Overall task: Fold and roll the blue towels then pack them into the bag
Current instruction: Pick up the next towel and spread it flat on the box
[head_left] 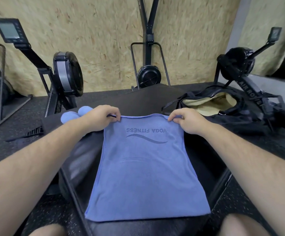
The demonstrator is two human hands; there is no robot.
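A blue towel [145, 176] printed "YOGA FITNESS" lies folded flat on a black padded surface [87, 154] in front of me. My left hand [100, 118] pinches its far left corner and my right hand [184, 120] pinches its far right corner. Rolled blue towels [72, 115] lie just beyond my left hand, partly hidden by it. A black bag [223, 114] with a tan lining lies open at the right, beyond my right hand.
Black rowing machines [65, 74] stand along the chipboard wall at left, centre and right. Dark speckled rubber flooring [10, 133] surrounds the padded surface. My knees show at the bottom edge.
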